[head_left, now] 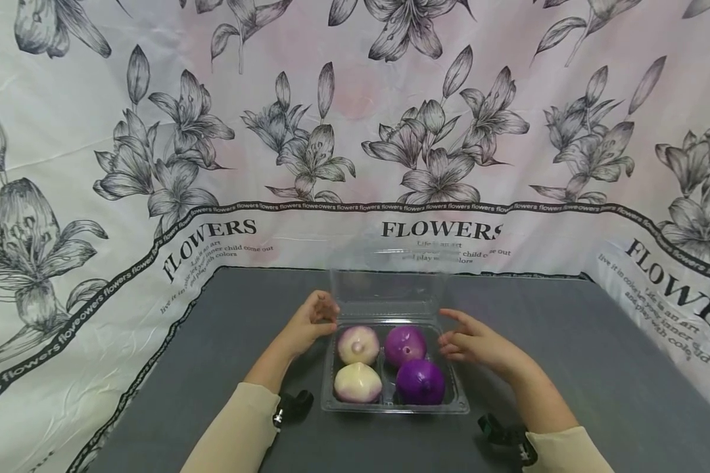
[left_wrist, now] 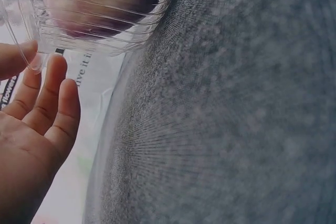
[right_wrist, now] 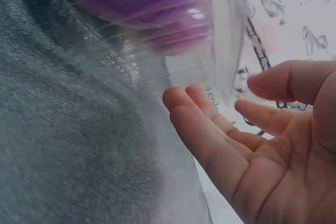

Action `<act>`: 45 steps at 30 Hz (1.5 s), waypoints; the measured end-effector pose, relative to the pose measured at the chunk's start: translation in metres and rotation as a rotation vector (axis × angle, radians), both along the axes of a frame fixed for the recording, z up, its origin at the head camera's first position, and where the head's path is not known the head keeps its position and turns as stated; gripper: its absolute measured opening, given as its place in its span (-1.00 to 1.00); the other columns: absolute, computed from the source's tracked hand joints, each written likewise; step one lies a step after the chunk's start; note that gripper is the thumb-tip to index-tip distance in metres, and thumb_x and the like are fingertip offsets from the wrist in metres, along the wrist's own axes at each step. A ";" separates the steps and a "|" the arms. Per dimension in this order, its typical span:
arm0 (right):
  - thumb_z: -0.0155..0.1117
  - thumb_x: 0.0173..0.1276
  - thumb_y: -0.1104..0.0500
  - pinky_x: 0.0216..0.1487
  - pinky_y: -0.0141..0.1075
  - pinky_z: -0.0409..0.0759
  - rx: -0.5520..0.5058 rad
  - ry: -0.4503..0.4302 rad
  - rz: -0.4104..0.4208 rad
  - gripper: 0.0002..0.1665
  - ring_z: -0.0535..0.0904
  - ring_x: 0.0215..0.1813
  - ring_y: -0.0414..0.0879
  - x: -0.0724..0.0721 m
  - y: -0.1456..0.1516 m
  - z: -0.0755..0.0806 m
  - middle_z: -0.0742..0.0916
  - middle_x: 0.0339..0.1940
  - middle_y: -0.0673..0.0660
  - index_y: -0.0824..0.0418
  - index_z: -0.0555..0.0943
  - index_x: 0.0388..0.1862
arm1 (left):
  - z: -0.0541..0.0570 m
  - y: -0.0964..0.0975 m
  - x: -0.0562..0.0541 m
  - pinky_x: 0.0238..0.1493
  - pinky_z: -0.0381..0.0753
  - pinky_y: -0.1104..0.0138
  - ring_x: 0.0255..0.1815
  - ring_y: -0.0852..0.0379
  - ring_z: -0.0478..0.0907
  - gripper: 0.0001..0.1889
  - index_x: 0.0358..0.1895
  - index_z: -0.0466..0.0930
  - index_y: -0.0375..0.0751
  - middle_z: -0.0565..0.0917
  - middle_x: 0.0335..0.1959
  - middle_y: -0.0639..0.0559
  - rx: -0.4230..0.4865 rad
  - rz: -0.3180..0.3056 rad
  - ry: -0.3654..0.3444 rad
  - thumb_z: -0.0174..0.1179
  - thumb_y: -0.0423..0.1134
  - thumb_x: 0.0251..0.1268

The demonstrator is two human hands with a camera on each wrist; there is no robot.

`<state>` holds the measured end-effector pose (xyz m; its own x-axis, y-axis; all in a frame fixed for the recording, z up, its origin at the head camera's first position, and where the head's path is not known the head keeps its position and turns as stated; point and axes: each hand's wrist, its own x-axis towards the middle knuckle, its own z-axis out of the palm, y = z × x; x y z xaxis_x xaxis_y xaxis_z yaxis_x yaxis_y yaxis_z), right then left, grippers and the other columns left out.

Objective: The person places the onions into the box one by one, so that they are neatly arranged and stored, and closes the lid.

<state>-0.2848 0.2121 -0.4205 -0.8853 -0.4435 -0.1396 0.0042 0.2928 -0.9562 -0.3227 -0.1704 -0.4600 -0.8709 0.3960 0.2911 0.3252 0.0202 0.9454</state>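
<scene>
A clear plastic clamshell box [head_left: 396, 408] sits on the grey tabletop, its transparent lid [head_left: 387, 289] raised at the back. In its left compartments lie two cream onion-like bulbs with a purple tinge, one behind [head_left: 357, 345] and one in front [head_left: 357, 383]. On the right are two glossy purple ones, the rear one [head_left: 405, 346] and the darker front one [head_left: 420, 382]. My left hand [head_left: 312, 322] pinches the box's rim at the back left, thumb on one side and fingertips on the other. My right hand [head_left: 476, 340] is beside the right rim, thumb apart, fingers loosely extended.
The grey cloth surface [head_left: 242, 341] spreads around the box. Behind and at both sides rises a white curtain [head_left: 307, 230] printed with flowers and lettering. Dark wrist-camera mounts show under the left wrist [head_left: 296, 405] and right wrist [head_left: 499, 430].
</scene>
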 end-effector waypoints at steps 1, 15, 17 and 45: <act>-0.08 0.67 0.27 0.21 -0.03 0.60 -0.009 -0.013 -0.001 -0.27 0.61 0.17 0.25 0.000 0.001 0.001 0.59 0.11 0.41 0.33 -0.07 0.67 | 0.000 0.000 0.000 -0.01 0.59 0.31 0.03 -0.16 0.50 -0.62 0.12 0.27 -0.46 0.45 0.09 -0.40 0.006 -0.001 -0.001 0.14 -0.68 0.32; -0.30 0.68 -0.30 0.02 0.03 0.68 -0.020 -0.208 0.145 -0.08 0.69 0.06 0.24 0.009 0.028 0.019 0.69 0.11 0.37 0.33 -0.05 0.68 | 0.000 0.002 0.001 0.03 0.65 0.32 0.02 0.04 0.66 -0.81 -0.11 0.40 -0.61 0.60 0.14 -0.20 0.009 -0.021 -0.050 0.22 -0.61 0.33; -0.33 0.67 -0.33 -0.03 0.01 0.70 -0.018 -0.237 0.181 -0.05 0.69 0.05 0.25 0.011 0.030 0.020 0.71 0.06 0.35 0.31 -0.11 0.69 | 0.001 0.001 0.002 0.03 0.65 0.33 0.04 0.02 0.66 -0.80 -0.09 0.42 -0.62 0.59 0.16 -0.21 0.001 -0.016 -0.049 0.23 -0.60 0.34; 0.21 0.54 0.23 0.19 -0.03 0.62 -0.040 -0.123 0.151 0.03 0.63 0.16 0.20 0.015 0.031 0.012 0.56 0.24 0.41 0.42 -0.24 0.66 | 0.028 -0.010 0.025 0.12 0.59 -0.02 0.12 -0.01 0.57 -0.59 0.29 0.50 -0.37 0.49 0.33 -0.32 -0.248 0.005 -0.163 0.19 -0.26 0.48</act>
<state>-0.2694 0.2429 -0.4082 -0.7857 -0.5773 -0.2223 0.0810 0.2602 -0.9621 -0.2973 -0.1806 -0.4318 -0.9004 0.4330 0.0418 0.1685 0.2587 0.9512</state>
